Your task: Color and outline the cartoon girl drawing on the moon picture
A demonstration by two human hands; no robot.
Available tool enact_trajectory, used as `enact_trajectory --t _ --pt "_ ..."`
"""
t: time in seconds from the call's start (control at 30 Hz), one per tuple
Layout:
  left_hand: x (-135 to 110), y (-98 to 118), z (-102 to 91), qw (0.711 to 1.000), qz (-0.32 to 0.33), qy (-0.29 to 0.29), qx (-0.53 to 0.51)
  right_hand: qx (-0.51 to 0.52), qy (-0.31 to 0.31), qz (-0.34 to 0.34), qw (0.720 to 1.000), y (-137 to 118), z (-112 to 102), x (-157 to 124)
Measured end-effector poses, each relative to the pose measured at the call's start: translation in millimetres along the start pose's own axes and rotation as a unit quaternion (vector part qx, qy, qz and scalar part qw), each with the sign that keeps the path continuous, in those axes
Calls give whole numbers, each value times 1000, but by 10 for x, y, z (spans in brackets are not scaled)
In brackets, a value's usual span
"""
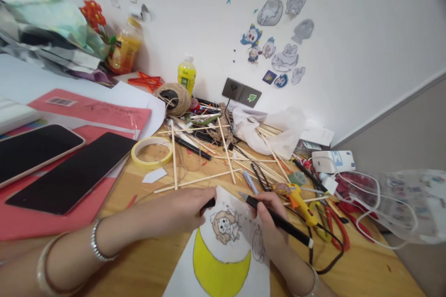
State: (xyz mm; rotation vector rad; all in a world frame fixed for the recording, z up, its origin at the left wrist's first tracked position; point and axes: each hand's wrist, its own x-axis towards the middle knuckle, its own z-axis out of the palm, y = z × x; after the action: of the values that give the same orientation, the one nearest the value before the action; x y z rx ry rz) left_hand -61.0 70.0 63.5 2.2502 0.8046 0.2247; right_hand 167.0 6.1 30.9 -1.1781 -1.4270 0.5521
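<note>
My right hand (273, 227) grips a black marker (294, 230), its grey tip pointing up and left over the drawing sheet (183, 274). In my left hand (197, 206), closed at the sheet's upper left edge, is a small black piece that looks like the marker's cap (209, 203); the fingers hide part of it. On the white paper are a yellow crescent moon (223, 271) and a small chibi figure (226, 227) with light brown hair. Fainter pencil outlines lie along the right side, partly covered by my right hand.
Thin wooden sticks (198, 181) lie beyond the sheet. A yellow glue gun (301, 204) and red-handled scissors (336, 229) are at right. Left are a tape roll (135, 155), a phone (76, 171) and red folders (101, 106). Twine (181, 95) and bottles stand behind.
</note>
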Motion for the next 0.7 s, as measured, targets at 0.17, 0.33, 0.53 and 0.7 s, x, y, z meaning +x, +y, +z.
enact_trajectory --t 0.17,0.33,0.53,0.7 --pt "79 -95 8 993 -58 99 -11 67 76 25 995 60 -17 33" --pt "145 -154 -26 978 -75 190 -51 45 82 31 995 125 -30 36" --pt "136 -237 -83 986 -48 157 -29 -11 129 -36 991 167 14 111" --pt "118 -291 -105 990 -51 128 -2 -39 96 -71 992 149 -11 121"
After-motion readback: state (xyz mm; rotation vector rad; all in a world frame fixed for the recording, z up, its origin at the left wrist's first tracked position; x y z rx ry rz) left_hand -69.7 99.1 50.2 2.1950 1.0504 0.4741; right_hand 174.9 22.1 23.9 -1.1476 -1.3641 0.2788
